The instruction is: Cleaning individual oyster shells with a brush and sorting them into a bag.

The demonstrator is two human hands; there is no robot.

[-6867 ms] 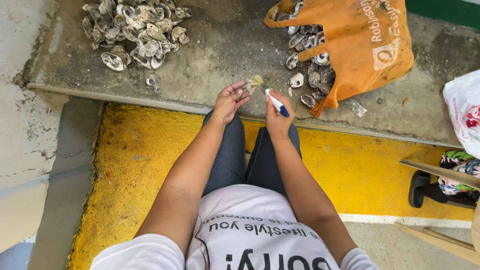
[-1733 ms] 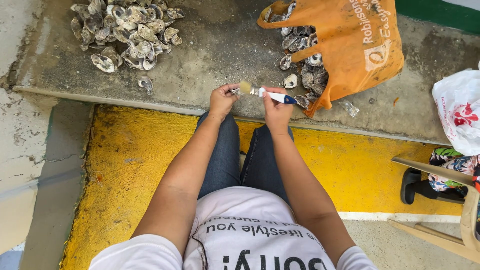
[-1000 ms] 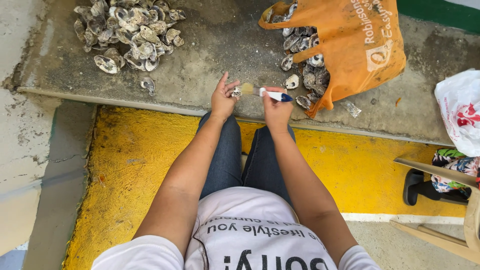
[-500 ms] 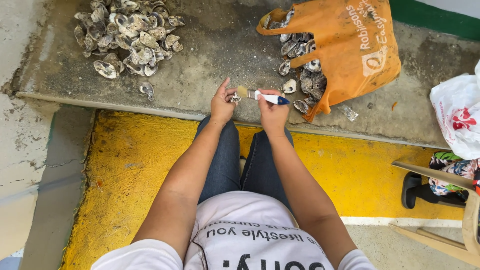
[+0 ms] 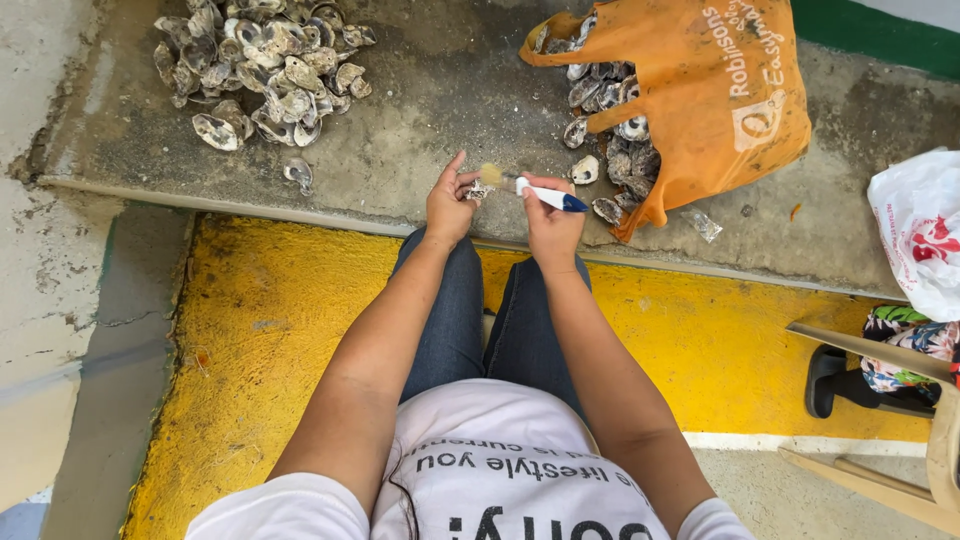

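A grey concrete ledge runs across the top of the view, above a yellow painted floor. On the ledge's right lies an orange bag, its mouth open toward the middle and spilling oyster shells; how many more are inside cannot be seen. At the upper left sits a loose pile of shells, cut off by the top edge. A white plastic bag shows at the right edge, only partly in view.

The two hands meet just above the near edge of the ledge, between the pile and the bag. The left hand is closed around a small shell, which is mostly hidden by the fingers; only a pale bit shows. The right hand grips a white-and-blue tool, held level and pointing left, its tip at the shell. The tip itself is too small to make out, and a blurred yellowish spot sits just above it.
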